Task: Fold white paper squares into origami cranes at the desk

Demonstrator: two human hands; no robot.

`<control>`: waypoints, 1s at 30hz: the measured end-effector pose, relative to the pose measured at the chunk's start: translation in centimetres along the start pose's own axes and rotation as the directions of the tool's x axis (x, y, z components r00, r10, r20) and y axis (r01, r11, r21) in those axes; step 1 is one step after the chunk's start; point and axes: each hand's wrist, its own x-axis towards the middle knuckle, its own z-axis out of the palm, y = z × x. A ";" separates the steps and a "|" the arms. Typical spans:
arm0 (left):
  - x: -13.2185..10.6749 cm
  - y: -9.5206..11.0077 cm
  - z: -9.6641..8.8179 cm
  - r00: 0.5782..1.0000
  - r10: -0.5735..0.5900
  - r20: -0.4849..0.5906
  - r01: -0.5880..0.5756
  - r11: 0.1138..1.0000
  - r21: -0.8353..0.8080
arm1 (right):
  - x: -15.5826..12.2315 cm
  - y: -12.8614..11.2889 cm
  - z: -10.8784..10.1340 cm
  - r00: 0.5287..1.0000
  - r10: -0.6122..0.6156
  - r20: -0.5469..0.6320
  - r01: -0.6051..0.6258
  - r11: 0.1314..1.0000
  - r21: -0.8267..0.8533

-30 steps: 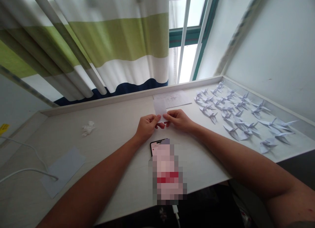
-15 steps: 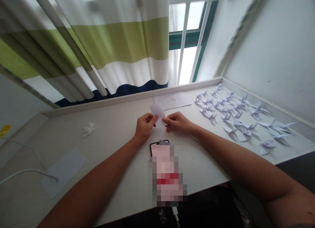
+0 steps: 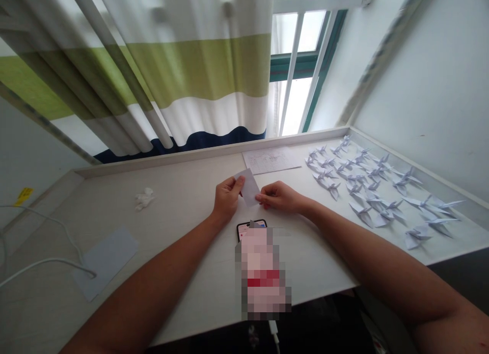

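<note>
pinching white paper [image 3: 251, 188] over the desk [image 3: 183, 186]

gripping its left edge in the left hand [image 3: 228, 195], with thumb on top; nipping its lower right corner in the right hand [image 3: 280, 196]. holding it just beyond a phone [image 3: 263, 270] with blurred-out screen, near a printed sheet [image 3: 273, 159], well left of folded paper cranes [image 3: 355, 188].

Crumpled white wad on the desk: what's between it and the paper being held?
The head view shows the left hand in between, thumb on the paper; from there to the crumpled white wad, the tabletop is bare.
</note>
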 end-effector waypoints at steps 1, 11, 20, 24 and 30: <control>0.0 0.1 0.0 1.000 0.003 -0.004 -0.003 1.000 0.001 | -0.1 0.0 -0.1 1.000 -0.001 -0.016 0.000 1.000 -0.019; -0.3 0.9 0.1 0.997 0.026 0.073 -0.031 0.997 0.076 | 0.9 0.0 0.4 0.972 -0.132 -0.192 0.153 0.984 0.096; 0.2 0.5 0.2 0.999 0.009 0.045 -0.011 0.999 0.042 | 3.0 -0.9 0.7 0.935 -0.118 -0.333 0.132 0.991 0.020; 0.0 0.8 0.3 0.997 -0.025 0.077 0.021 0.999 0.047 | 3.6 -0.4 1.4 0.914 -0.113 -0.389 0.172 0.977 0.122; -0.5 1.3 0.4 0.983 -0.082 0.166 0.071 0.995 0.076 | 3.0 0.3 0.5 0.929 -0.181 -0.324 0.251 0.949 0.190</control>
